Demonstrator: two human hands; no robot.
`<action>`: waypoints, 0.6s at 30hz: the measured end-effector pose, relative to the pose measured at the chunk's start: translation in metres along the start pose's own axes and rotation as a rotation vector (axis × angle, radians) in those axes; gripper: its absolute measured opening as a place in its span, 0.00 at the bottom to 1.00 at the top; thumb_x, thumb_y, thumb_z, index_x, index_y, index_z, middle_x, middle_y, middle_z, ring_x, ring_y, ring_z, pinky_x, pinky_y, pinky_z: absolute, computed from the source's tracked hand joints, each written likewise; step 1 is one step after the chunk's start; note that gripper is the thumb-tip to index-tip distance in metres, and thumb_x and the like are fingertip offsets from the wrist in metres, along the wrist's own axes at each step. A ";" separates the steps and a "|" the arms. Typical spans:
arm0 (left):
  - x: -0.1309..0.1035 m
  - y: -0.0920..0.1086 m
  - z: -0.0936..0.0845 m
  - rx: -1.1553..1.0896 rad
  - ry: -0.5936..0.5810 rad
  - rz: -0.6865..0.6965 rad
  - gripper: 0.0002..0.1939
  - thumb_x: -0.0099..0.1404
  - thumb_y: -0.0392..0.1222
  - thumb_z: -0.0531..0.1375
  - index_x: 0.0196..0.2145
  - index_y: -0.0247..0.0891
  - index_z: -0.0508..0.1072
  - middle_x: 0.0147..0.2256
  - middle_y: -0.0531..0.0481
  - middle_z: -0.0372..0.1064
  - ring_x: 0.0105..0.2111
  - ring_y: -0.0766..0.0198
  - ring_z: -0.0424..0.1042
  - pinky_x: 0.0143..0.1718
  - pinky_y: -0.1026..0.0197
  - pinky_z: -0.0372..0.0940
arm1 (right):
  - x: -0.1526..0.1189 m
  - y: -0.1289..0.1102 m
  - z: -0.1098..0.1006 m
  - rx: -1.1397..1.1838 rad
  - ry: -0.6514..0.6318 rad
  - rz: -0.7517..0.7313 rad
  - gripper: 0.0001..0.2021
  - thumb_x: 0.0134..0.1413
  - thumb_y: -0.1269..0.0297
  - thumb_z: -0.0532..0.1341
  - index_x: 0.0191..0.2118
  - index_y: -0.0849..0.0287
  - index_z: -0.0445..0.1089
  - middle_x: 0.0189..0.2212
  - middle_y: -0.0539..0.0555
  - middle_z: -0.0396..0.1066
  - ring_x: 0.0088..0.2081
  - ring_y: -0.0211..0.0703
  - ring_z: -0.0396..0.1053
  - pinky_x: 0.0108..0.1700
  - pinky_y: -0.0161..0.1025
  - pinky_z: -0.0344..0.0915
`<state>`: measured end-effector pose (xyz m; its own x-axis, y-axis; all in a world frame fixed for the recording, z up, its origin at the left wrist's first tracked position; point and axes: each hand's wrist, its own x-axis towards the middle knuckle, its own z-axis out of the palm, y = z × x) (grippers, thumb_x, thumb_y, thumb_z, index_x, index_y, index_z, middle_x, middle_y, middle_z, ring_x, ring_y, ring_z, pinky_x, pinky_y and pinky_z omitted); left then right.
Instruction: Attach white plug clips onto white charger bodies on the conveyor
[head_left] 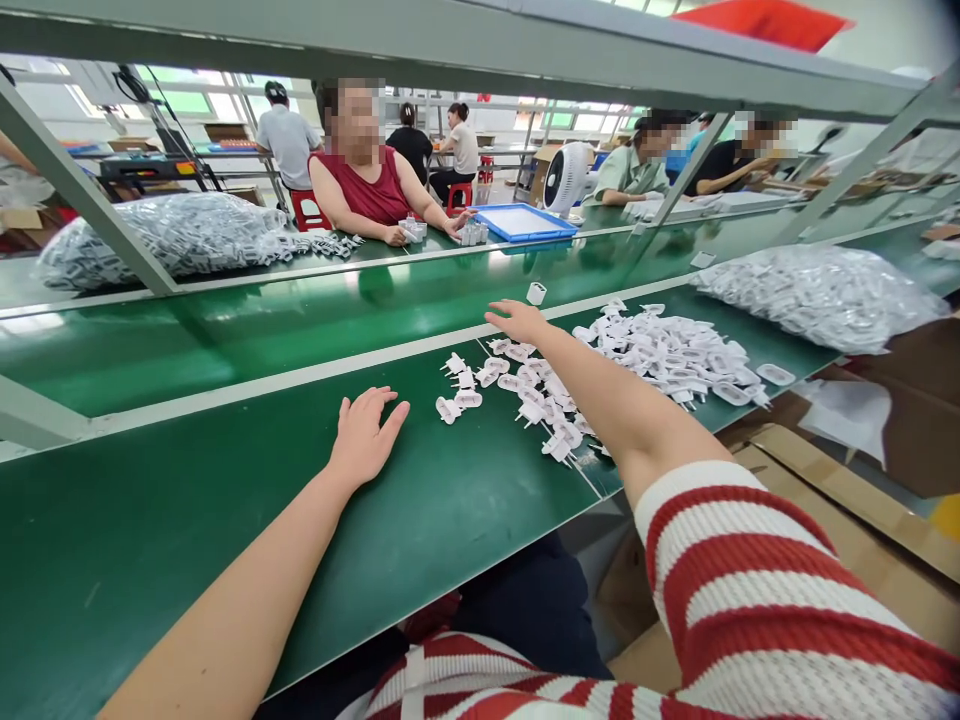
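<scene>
My left hand [367, 432] lies on the green tabletop [315, 560], palm down, fingers extended and nothing in it. Over the pale rail [360, 365] at the table's far side reaches my right hand [517, 322], open, with its fingers pointing left. Just beyond it sits a small white plug housing [535, 293] on the green belt [420, 310]. Several loose white plug parts with pins [459, 390] lie between my hands. A larger heap of similar white plug parts [667, 350] spreads to the right, partly hidden behind my right forearm.
A clear bag full of white parts [825, 295] rests at the right. Metal posts [82, 180] and an overhead beam [450, 50] frame the bench. Across the belt, a person in a red top [360, 190] handles white pieces beside a blue tray [525, 222]. Cardboard [847, 540] lies below right.
</scene>
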<state>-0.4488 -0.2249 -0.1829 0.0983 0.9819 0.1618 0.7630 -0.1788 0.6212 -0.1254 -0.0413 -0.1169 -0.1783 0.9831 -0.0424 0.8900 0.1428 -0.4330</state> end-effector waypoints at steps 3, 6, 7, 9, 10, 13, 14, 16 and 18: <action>0.001 0.001 0.000 -0.020 0.001 -0.004 0.24 0.75 0.59 0.46 0.55 0.44 0.71 0.64 0.44 0.66 0.70 0.50 0.56 0.73 0.33 0.35 | 0.008 0.020 0.001 -0.038 -0.031 0.128 0.46 0.58 0.28 0.52 0.72 0.55 0.58 0.76 0.62 0.43 0.72 0.76 0.49 0.72 0.66 0.45; 0.001 0.001 -0.001 -0.052 0.002 -0.012 0.24 0.75 0.59 0.46 0.55 0.44 0.71 0.64 0.44 0.67 0.69 0.51 0.57 0.73 0.34 0.35 | 0.006 0.019 0.011 -0.059 -0.093 0.112 0.44 0.59 0.29 0.53 0.71 0.54 0.61 0.77 0.58 0.38 0.73 0.74 0.48 0.73 0.63 0.44; 0.001 0.001 -0.001 -0.057 0.005 -0.016 0.24 0.75 0.59 0.46 0.55 0.44 0.71 0.63 0.44 0.67 0.69 0.52 0.57 0.73 0.35 0.35 | 0.003 0.015 0.014 -0.056 -0.112 0.080 0.42 0.60 0.29 0.52 0.70 0.53 0.62 0.77 0.57 0.39 0.73 0.72 0.48 0.74 0.61 0.45; 0.000 0.002 -0.002 -0.068 0.006 -0.018 0.24 0.75 0.59 0.46 0.54 0.44 0.71 0.63 0.45 0.68 0.69 0.52 0.57 0.73 0.35 0.34 | -0.005 0.004 0.020 -0.031 -0.158 -0.004 0.40 0.61 0.30 0.50 0.70 0.51 0.62 0.76 0.55 0.42 0.73 0.66 0.50 0.73 0.56 0.48; 0.000 0.002 -0.003 -0.076 0.005 -0.017 0.24 0.76 0.59 0.46 0.54 0.44 0.70 0.62 0.45 0.68 0.69 0.52 0.57 0.73 0.35 0.34 | -0.010 -0.003 0.022 -0.012 -0.184 -0.049 0.40 0.62 0.30 0.50 0.70 0.50 0.62 0.76 0.55 0.44 0.72 0.65 0.51 0.73 0.55 0.51; -0.002 0.003 -0.005 -0.107 0.005 0.000 0.24 0.76 0.60 0.45 0.54 0.45 0.70 0.61 0.46 0.69 0.66 0.52 0.61 0.73 0.34 0.33 | -0.026 -0.023 0.028 0.046 -0.250 -0.171 0.40 0.61 0.30 0.52 0.69 0.50 0.64 0.76 0.54 0.45 0.72 0.63 0.53 0.72 0.54 0.53; -0.002 0.003 -0.006 -0.116 0.007 0.007 0.24 0.76 0.60 0.44 0.53 0.44 0.70 0.61 0.46 0.70 0.65 0.52 0.63 0.73 0.34 0.33 | -0.031 -0.030 0.031 0.065 -0.268 -0.208 0.40 0.60 0.30 0.53 0.68 0.50 0.65 0.75 0.54 0.46 0.72 0.63 0.53 0.72 0.54 0.52; -0.003 0.003 -0.007 -0.128 0.012 0.017 0.24 0.77 0.60 0.44 0.53 0.44 0.71 0.60 0.46 0.71 0.63 0.53 0.65 0.73 0.34 0.32 | -0.042 -0.044 0.035 0.103 -0.298 -0.280 0.38 0.59 0.31 0.56 0.66 0.50 0.69 0.74 0.54 0.50 0.72 0.62 0.52 0.73 0.53 0.50; -0.004 0.002 -0.007 -0.143 0.014 0.017 0.24 0.77 0.60 0.45 0.53 0.43 0.71 0.59 0.45 0.71 0.62 0.53 0.66 0.73 0.35 0.32 | -0.051 -0.056 0.040 0.148 -0.323 -0.339 0.36 0.59 0.33 0.58 0.65 0.50 0.70 0.72 0.53 0.55 0.72 0.59 0.54 0.74 0.51 0.48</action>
<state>-0.4521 -0.2295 -0.1765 0.1009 0.9778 0.1837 0.6624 -0.2038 0.7209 -0.1829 -0.1042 -0.1265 -0.5891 0.7952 -0.1437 0.6944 0.4073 -0.5932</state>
